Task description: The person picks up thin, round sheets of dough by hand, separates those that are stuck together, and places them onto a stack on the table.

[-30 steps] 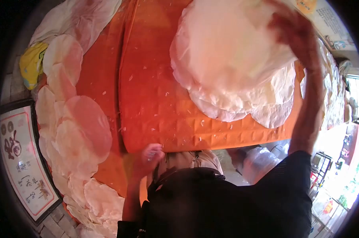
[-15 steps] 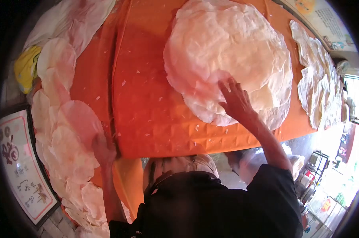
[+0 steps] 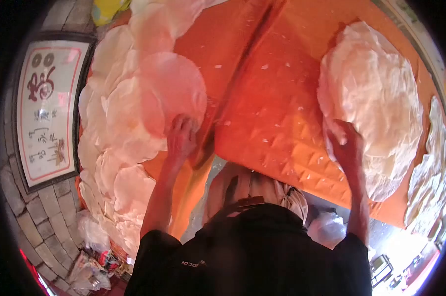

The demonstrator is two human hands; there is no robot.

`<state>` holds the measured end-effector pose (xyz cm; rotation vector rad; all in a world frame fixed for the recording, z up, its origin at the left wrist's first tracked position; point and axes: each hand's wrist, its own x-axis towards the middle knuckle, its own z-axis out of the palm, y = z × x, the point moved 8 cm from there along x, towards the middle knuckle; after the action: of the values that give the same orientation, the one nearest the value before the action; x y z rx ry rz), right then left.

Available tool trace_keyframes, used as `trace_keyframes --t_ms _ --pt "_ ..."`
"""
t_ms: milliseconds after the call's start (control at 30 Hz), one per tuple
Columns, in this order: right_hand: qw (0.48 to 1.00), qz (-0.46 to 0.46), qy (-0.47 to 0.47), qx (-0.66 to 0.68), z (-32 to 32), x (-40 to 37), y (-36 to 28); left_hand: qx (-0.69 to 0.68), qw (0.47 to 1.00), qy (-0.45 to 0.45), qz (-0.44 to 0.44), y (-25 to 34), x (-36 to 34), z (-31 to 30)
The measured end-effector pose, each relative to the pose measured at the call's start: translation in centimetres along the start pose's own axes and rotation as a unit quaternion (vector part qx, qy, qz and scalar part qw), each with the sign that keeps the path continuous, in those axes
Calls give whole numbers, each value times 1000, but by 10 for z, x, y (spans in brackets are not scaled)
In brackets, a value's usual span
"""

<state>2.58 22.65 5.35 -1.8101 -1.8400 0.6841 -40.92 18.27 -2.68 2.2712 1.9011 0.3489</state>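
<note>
Thin, pale round sheets (image 3: 119, 108) overlap in a long row on the left. My left hand (image 3: 182, 135) is at the lower edge of one round sheet (image 3: 183, 84), its fingers bent in against that edge. On the right, a broad stack of pale sheets (image 3: 380, 98) lies on the orange cloth (image 3: 267, 108). My right hand (image 3: 347, 140) is at the stack's lower left edge, with thumb and fingers apart; whether a sheet edge is between them cannot be made out.
A framed sign with writing (image 3: 50, 111) leans at the far left over grey bricks (image 3: 50, 207). More pale sheets (image 3: 430, 172) lie at the far right. Plastic bags (image 3: 327, 229) are below the cloth's edge. A yellow bag (image 3: 107, 10) is at the top left.
The view has turned towards the left. My right hand has moved from the top of the stack to its left edge. My left hand stays by the round sheet.
</note>
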Motion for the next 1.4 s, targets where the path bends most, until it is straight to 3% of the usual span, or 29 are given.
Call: trace_keyframes --t_ms 33,67,100,133,200,267,333,467,567,633,700,767,867,967,1067,1167,1200,1267,1333,1367,1400 --pt "978 81 -92 167 47 3 -4 -16 1000 -5 -5 0 -1 -4" --pt "973 85 -132 168 87 3 -20 -33 999 -2 -22 -1 -5 -11" --pt "970 -4 -191 152 139 8 -39 -50 998 2 -39 0 -11 -19" --pt "945 -19 -245 214 160 12 -93 -68 996 5 -56 -3 -19 -23" --pt "940 12 -264 218 206 35 -150 -94 991 28 -95 -17 -44 -28" --pt "917 32 -299 263 301 67 -138 -71 986 59 -138 -42 -71 -33" --pt "883 66 -303 352 324 81 -159 1 979 95 -183 -74 -96 -46" --pt "850 202 -266 408 324 71 -189 48 979 71 -182 -105 -110 -52" --pt "873 202 -307 320 342 71 -188 23 986 83 -140 -109 -105 -51" --pt "942 66 -204 257 368 79 -180 12 990 91 -108 -111 -102 -47" --pt "943 35 -193 268 373 77 -186 9 992 80 -100 -116 -104 -40" --pt "885 112 -278 356 350 61 -210 9 993 74 -94 -119 -103 -41" --pt "818 80 -260 508 278 57 -286 21 991 92 -94 -120 -106 -54" --pt "818 56 -230 524 226 67 -271 32 985 132 -102 -130 -113 -63" --pt "853 88 -215 467 229 75 -181 19 984 108 -137 -144 -116 -62" --pt "928 80 -161 326 212 75 -137 -8 985 96 -144 -141 -100 -60" --pt "923 59 -163 344 191 78 -144 -48 985 110 -124 -125 -84 -77" --pt "913 21 -159 374 131 90 -174 -107 983 92 -119 -93 -57 -94" --pt "960 -80 -11 269 39 123 -148 -142 978 71 -138 -73 -44 -83" --pt "979 -173 53 97 -22 142 -132 -164 973 70 -146 -69 -41 -75" --pt "979 -171 18 112 -79 153 -117 -189 965 43 -176 -65 -35 -65"
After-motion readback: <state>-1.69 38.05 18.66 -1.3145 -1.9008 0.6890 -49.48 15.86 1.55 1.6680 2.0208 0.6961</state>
